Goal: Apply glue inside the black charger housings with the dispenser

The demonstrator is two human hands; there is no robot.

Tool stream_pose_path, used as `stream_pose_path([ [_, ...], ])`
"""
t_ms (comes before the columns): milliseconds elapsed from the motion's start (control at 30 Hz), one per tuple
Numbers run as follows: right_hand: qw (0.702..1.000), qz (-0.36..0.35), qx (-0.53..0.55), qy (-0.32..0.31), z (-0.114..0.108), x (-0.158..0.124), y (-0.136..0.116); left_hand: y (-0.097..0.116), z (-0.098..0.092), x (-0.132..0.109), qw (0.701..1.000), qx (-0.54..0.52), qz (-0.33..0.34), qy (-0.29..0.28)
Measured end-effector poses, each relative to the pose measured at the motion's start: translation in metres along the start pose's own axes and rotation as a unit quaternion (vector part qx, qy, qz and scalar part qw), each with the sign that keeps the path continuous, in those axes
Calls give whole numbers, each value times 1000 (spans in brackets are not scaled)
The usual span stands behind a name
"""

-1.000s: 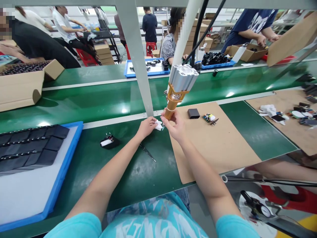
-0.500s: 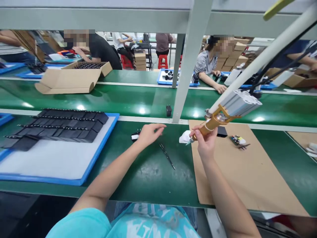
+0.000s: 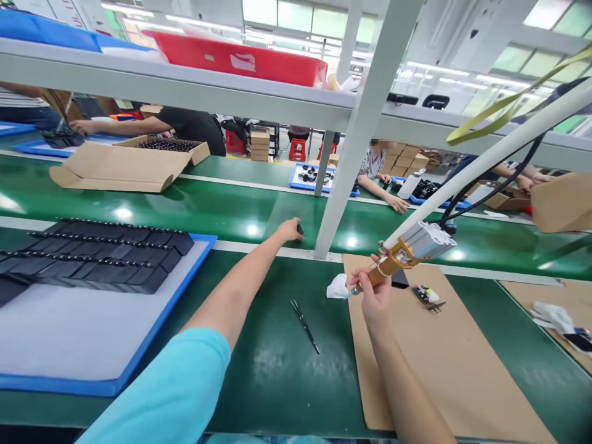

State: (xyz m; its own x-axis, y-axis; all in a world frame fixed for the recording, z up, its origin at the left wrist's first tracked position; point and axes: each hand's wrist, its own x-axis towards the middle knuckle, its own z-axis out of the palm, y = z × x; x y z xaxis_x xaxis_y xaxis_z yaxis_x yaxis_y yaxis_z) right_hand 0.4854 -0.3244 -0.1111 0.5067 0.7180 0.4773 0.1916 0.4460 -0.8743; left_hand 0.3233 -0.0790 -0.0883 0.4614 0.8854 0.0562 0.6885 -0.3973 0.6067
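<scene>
My left hand [image 3: 289, 230] reaches far forward over the green belt, its fingers closed on a small black plug adapter [image 3: 300, 229] that they partly hide. My right hand [image 3: 375, 295] grips the gold-coloured barrel of a dispensing gun [image 3: 387, 266], which has a silver block on top and a thin tip pointing down to the left. Just behind the tip lies a crumpled white wipe [image 3: 337, 287]. Black tweezers [image 3: 305, 327] rest on the green table between my arms.
To the left, a blue-rimmed tray [image 3: 169, 314] holds rows of black adapters [image 3: 115, 256]. At right, a cardboard sheet [image 3: 430, 364] carries a black case [image 3: 399, 279] and a small circuit board [image 3: 426, 295]. A white post [image 3: 349, 148] stands ahead; co-workers sit beyond the belt.
My left hand has moved forward from above the table to the black adapter on the belt. My right hand still holds the dispensing gun. The view has tilted up.
</scene>
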Motion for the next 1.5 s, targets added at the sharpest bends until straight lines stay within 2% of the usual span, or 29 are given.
stream_pose_path([
  [67, 1000, 1, 3, 5, -1, 0, -2, 3, -11, -8, 1000, 5, 7, -5],
  [133, 1000, 9, 15, 7, -1, 0, -4, 7, -25, -32, 1000, 9, 19, -15],
  [200, 1000, 15, 24, 8, -1, 0, -6, 14, -39, -73, 998, 8, 49, -36],
  [267, 999, 14, 27, 10, -1, 0, -7, 21, -50, -124, 992, -1, 108, -68],
  [300, 999, 12, 29, 11, -1, 0, -7, 24, -53, -151, 990, -2, 112, -90],
  [400, 999, 13, 43, 11, 2, -1, -8, 19, -50, -219, 980, -24, 100, -172],
  [500, 997, 42, 70, 4, 10, -4, -12, -2, -37, -253, 965, -62, 119, -224],
  [600, 993, 73, 95, -5, 21, -7, -20, -24, -25, -263, 954, -94, 152, -241],
  [667, 991, 87, 105, -12, 30, -9, -26, -32, -21, -265, 956, -103, 156, -226],
  [767, 986, 107, 127, -24, 43, -14, -36, -41, -18, -267, 960, -132, 139, -204],
  [833, 983, 113, 138, -30, 52, -20, -42, -46, -16, -268, 956, -186, 113, -198],
  [933, 983, 112, 140, -35, 65, -31, -51, -55, -8, -266, 935, -289, 74, -193],
  [1067, 981, 106, 157, -43, 84, -45, -61, -64, 9, -261, 885, -437, 18, -162],
  [1133, 978, 107, 173, -53, 92, -50, -66, -65, 17, -260, 865, -482, -13, -140],
  [1167, 976, 108, 180, -56, 96, -52, -68, -64, 19, -260, 864, -487, -19, -128],
  [1200, 974, 109, 188, -58, 99, -54, -70, -63, 20, -260, 871, -477, -16, -115],
  [1267, 971, 109, 204, -60, 104, -57, -73, -61, 17, -262, 907, -409, 16, -94],
  [1367, 967, 109, 222, -58, 108, -61, -76, -56, 11, -266, 961, -239, 105, -91],
  [1433, 966, 111, 226, -54, 109, -63, -77, -54, 9, -268, 974, -133, 148, -106],
  [1500, 964, 112, 235, -49, 109, -65, -78, -53, 10, -270, 980, -60, 156, -112],
])
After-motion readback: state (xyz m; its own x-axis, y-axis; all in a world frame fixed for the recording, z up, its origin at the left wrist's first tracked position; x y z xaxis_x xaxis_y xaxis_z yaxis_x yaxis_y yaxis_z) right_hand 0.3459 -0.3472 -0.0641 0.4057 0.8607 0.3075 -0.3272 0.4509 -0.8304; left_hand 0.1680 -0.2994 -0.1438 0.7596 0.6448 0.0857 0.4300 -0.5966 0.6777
